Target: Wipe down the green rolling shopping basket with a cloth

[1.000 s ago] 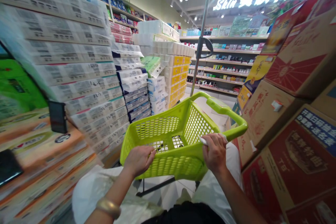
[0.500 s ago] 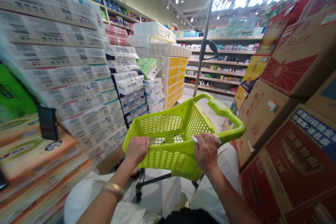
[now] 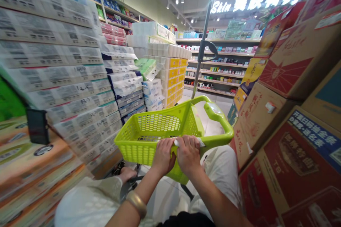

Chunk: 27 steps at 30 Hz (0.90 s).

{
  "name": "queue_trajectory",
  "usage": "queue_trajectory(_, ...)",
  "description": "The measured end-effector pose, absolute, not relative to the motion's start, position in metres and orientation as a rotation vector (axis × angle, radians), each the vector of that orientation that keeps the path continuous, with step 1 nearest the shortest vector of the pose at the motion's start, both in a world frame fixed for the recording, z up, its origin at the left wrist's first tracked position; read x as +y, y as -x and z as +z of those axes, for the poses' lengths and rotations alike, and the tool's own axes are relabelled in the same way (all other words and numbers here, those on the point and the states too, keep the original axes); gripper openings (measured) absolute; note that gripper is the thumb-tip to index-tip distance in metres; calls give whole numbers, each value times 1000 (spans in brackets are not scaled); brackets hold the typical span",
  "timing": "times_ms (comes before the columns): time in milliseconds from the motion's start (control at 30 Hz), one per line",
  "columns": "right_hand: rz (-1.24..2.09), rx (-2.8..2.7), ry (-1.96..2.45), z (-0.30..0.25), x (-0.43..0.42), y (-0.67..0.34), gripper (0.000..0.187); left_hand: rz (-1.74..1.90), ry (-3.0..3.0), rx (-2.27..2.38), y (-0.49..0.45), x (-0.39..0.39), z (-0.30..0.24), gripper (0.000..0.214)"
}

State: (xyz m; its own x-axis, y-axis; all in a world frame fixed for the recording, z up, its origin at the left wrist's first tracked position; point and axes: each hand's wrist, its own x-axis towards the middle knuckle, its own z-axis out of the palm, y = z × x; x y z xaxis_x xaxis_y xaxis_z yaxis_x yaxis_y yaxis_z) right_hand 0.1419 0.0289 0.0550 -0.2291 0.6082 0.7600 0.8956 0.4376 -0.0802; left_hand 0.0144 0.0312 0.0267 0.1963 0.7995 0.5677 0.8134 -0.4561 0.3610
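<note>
A lime-green shopping cart [image 3: 141, 152] stands sideways before me, its perforated basket to the left and its curved handle [image 3: 223, 127] to the right. My left hand [image 3: 163, 154] grips the basket's near rim, fingers bent over it. Right beside it, my right hand [image 3: 188, 152] presses a white cloth or tissue [image 3: 200, 143] onto the same rim, close to the handle. Only crumpled ends of the white piece show from under my fingers. A grey pole [image 3: 204, 42] rises from the cart's far side.
Wrapped paper packs [image 3: 53, 53] are stacked high on the left, with a phone-like black device [image 3: 38, 126] over orange packs [image 3: 23, 163]. Cardboard cartons [image 3: 269, 113] are piled on the right. Shelves of small goods [image 3: 221, 62] line the back. A foot [image 3: 127, 173] shows below the cart.
My left hand has slid right along the rim to sit beside my right hand. In the view, the cart and my right hand have shifted left.
</note>
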Motion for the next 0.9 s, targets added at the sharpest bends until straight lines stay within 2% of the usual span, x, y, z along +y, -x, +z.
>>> queue_trajectory(233,-385,-1989,1159,69,18,-173,22,-1126,2481,-1587,-7,26,28,41)
queue_trajectory(500,-547,-1749,1194,87,27,-249,17,-1153,2375,-1639,-11,24,25,46)
queue_trajectory(900,-328,-1876,1152,60,13,-159,23,-1133,2275,-1632,-15,18,18,39)
